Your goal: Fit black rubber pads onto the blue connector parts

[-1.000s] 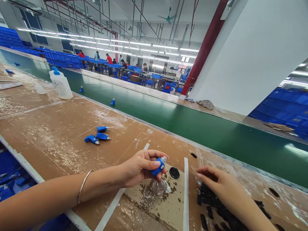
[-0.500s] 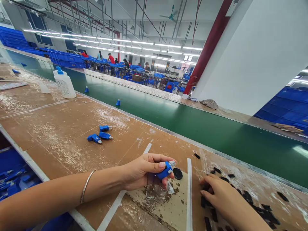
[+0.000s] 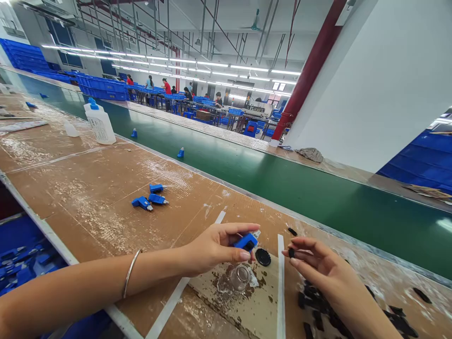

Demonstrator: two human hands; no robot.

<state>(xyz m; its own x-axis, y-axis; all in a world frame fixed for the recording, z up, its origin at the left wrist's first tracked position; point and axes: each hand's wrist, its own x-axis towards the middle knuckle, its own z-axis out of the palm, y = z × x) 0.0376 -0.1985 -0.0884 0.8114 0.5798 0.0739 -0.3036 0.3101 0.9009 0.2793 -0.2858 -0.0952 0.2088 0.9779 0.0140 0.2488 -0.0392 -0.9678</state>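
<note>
Between the thumb and fingers of my left hand (image 3: 219,247) is a blue plastic part (image 3: 245,241) with a pale grey tip and a dark opening facing up. A small black piece (image 3: 291,253) is pinched in my right hand (image 3: 326,270), a short way right of the blue part. Below my left hand, a small clear jar (image 3: 240,277) stands on a stained beige board (image 3: 263,301). A round black lid (image 3: 263,257) lies beside it. Loose black pieces (image 3: 318,301) are scattered under and around my right hand, which partly covers them.
Several blue parts (image 3: 142,203) lie on the brown tabletop (image 3: 95,193) to the left. A white bottle (image 3: 100,125) stands farther back. Beyond the table edge runs a green conveyor belt (image 3: 233,165) carrying a few blue parts (image 3: 181,153). A blue bin (image 3: 24,263) sits below at left.
My right hand has risen from the scattered black pieces and moved left, now with one pinched in its fingers. My left hand has turned the blue part so its dark opening shows.
</note>
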